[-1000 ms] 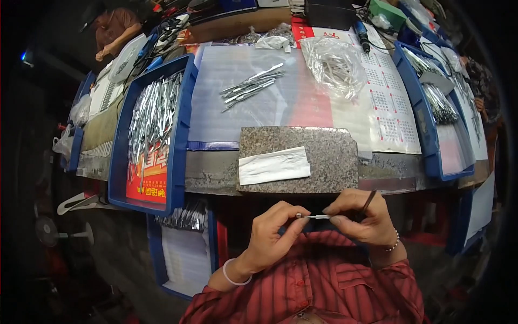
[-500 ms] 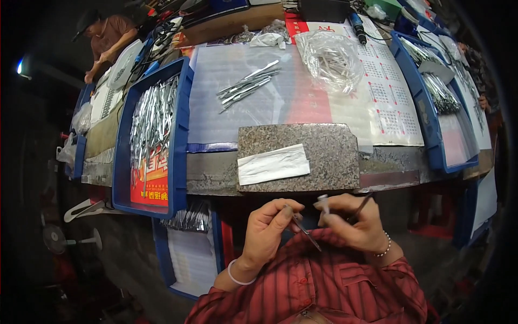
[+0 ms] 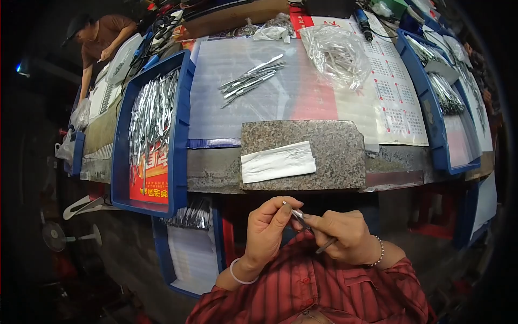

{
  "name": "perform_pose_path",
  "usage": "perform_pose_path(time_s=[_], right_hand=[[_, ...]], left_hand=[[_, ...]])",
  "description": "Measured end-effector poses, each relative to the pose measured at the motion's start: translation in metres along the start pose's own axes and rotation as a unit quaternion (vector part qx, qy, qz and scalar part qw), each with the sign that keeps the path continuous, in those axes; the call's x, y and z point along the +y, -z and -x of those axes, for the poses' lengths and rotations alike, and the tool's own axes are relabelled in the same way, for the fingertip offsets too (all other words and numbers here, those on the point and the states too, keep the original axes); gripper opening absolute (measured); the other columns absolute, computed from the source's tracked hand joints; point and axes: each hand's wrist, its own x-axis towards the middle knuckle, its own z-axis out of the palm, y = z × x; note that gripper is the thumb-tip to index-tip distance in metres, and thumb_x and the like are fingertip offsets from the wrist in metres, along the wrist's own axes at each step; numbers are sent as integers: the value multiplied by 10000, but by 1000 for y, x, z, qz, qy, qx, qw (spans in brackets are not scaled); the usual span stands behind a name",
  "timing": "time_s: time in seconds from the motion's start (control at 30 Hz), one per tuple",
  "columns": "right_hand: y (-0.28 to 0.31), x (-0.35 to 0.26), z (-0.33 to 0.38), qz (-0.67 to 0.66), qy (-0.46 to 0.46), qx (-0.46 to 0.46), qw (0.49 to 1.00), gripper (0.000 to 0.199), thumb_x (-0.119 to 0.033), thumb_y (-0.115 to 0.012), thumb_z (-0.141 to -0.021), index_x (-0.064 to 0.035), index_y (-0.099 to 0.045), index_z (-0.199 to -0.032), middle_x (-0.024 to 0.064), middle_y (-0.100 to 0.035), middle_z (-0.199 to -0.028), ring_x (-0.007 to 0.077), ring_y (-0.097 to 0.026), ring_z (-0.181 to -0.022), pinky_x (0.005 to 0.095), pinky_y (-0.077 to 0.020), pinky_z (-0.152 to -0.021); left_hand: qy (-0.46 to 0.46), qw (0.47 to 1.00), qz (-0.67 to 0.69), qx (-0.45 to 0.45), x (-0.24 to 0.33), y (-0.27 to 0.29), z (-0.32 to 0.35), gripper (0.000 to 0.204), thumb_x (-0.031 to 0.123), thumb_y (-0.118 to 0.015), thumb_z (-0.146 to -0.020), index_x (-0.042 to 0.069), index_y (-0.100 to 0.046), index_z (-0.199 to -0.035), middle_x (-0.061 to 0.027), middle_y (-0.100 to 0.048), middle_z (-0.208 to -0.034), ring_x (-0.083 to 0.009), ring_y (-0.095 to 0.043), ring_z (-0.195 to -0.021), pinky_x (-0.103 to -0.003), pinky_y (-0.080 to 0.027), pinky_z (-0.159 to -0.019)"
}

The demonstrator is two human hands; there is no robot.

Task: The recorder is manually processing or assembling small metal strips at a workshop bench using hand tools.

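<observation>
Tilted now toward lower right, thin stiff metal tweezers point(image 3: 308, 228) sit pinched between left hand point(image 3: 268, 229) and right hand point(image 3: 345, 235), light, slippery; mid-shank grip looks safest.

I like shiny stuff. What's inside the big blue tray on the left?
The blue tray holds a heap of thin silvery metal pieces on a red printed sheet. What lies beneath the heap is covered.

Bench: you face a long workbench point(image 3: 216, 173) running across the middle of the frame, its front edge worn and grey.
Stone slab: a speckled granite slab point(image 3: 324, 146) sits at centre, near that edge.
Left side: 1 blue tray point(image 3: 178, 135) overhangs the bench at left.
Floor: dark, at lower left, with a small white fan point(image 3: 56, 236) standing on it.
Light: 1 blue glow point(image 3: 20, 67) at upper left; your surroundings are dim.
</observation>
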Motion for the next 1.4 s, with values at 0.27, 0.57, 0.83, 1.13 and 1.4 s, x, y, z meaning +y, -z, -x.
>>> perform_pose_path(time_s=[0.27,0.57,0.83,1.13,1.4], right_hand=[[-11,3,3,69,11,-9,997,410,-27,-687,-730,-22,-663,-1139,42,-502,-656,185,-563,-518,313,-463,-461],[-11,13,-1,117,128,40,984,288,-27,-724,-722,4,-676,-1004,15,-453,-599,137,-506,-462,279,-400,-383],[15,14,-38,151,166,-83,971,203,-62,-745,-719,-19,-659,-898,14,-472,-623,131,-513,-478,277,-401,-384],[42,13,-81,74,26,20,997,530,-455,-428,-1012,29,-640,-1053,237,-671,-1058,279,-655,-727,359,-523,-647],[48,-1,-89,139,157,-2,978,331,-294,-576,-931,23,-670,-913,219,-717,-989,227,-665,-579,312,-437,-413]], left_hand=[[-6,1000,-6,28,-4,3,3,209,142,-554,-1006,-38,-634,-1072,-50,-647,-841,-78,-607,-739,-217,-501,-700],[1,1000,18,-9,7,9,-1,180,98,-553,-998,-49,-635,-1059,-75,-647,-924,-108,-636,-788,-229,-518,-720],[-150,895,-403,-122,47,32,-26,142,-28,-720,-789,3,-688,-924,-94,-674,-816,-214,-658,-738,-289,-499,-675],[-368,721,-585,49,39,65,-64,117,24,-720,-788,46,-658,-885,-82,-656,-839,-288,-635,-868,-388,-414,-823],[-344,726,-595,24,33,70,-67,183,48,-758,-737,82,-676,-897,-52,-590,-833,-286,-616,-940,-402,-368,-860]])
